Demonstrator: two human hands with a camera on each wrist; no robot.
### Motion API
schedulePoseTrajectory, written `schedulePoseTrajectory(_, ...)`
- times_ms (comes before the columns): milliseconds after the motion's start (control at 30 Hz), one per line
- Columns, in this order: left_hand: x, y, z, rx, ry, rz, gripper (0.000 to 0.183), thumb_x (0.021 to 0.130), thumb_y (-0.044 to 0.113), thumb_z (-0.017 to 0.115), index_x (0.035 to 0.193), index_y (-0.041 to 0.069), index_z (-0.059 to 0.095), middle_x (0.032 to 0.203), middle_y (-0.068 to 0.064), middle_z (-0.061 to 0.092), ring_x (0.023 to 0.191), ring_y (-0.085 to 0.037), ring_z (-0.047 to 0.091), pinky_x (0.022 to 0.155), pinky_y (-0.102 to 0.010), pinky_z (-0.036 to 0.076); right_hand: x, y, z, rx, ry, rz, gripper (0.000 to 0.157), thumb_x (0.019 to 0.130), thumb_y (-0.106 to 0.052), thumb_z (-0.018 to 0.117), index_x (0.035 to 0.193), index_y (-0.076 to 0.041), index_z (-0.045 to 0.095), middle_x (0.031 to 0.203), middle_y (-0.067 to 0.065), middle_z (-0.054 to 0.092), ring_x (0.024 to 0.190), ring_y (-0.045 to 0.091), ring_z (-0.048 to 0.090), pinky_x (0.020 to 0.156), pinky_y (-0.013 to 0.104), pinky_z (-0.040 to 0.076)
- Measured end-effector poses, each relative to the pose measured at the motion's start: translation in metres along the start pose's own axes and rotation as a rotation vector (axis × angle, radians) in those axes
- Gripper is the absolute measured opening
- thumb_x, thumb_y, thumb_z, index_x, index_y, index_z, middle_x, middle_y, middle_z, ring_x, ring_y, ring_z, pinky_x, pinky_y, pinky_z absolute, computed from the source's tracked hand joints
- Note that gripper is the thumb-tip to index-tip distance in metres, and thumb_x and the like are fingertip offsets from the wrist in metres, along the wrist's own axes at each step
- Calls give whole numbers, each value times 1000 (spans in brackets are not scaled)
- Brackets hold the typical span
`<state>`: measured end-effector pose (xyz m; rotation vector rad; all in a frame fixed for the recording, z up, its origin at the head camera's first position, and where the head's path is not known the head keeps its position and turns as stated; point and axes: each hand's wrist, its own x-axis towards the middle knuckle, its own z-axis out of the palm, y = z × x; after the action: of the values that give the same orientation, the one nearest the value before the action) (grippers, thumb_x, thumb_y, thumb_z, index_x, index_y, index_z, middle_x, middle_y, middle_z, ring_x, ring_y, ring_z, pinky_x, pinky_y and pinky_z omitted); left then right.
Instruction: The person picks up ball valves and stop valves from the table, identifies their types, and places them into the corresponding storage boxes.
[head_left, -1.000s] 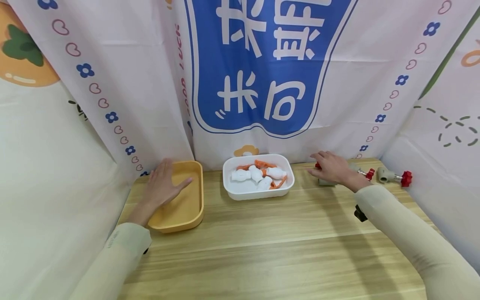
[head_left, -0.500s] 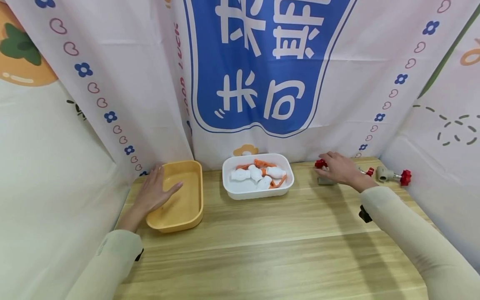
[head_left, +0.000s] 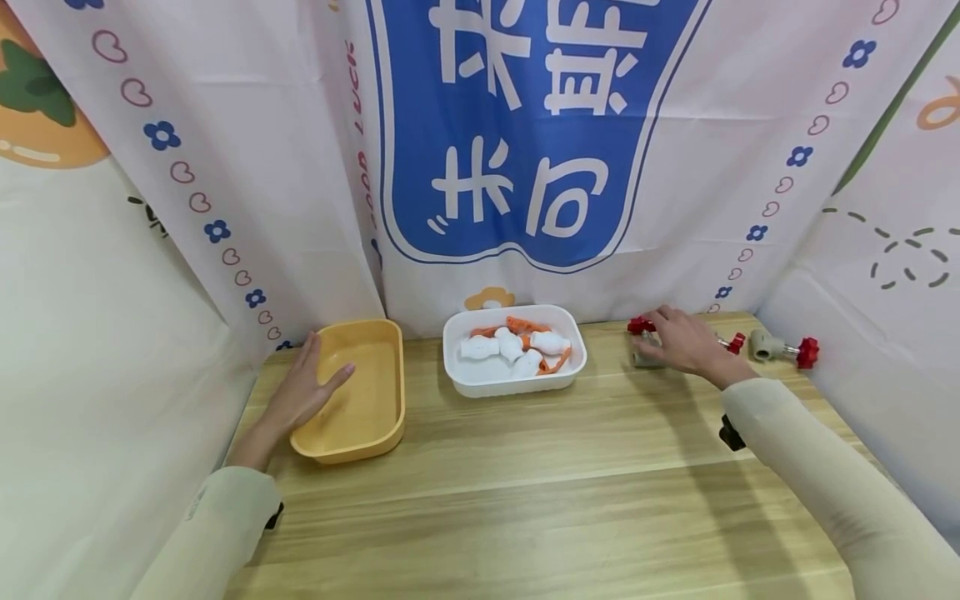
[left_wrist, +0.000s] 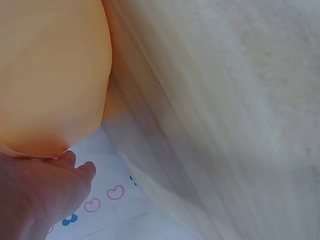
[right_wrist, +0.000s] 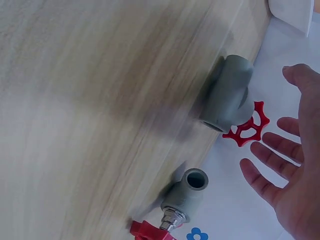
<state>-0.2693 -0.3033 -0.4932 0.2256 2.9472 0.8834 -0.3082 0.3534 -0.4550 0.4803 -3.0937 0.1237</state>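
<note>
My left hand lies at the left rim of the yellow tray, fingers extended and thumb stretched over the inside. In the left wrist view its fingertips are beside the tray's edge. My right hand hovers over the nearest grey stop valve, which has a red handwheel. Its fingers are spread and apart from that valve in the right wrist view. A second grey valve lies behind the right wrist, partly hidden in the head view. A third grey valve lies farther right.
Between the hands stands a white tray with several white fittings and orange handles. The wooden table ends at a printed cloth behind, with cloth at both sides too.
My left hand has shifted left, from over the yellow tray to its left rim. The right hand has moved slightly right, and more of the nearest valve shows.
</note>
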Motion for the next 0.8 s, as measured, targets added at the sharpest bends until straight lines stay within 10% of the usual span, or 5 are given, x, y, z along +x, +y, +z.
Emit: schedulePoseTrajectory(800,6,17,11,-11,-8,-29,106,106,68,43,166,0,-11,174,-25,-13,159,-52,0,127,-69,9,-6,2,14,22,-16,-72,66,95,-45,77,140,1,63,143,31,57,121,48,62,94,62,56)
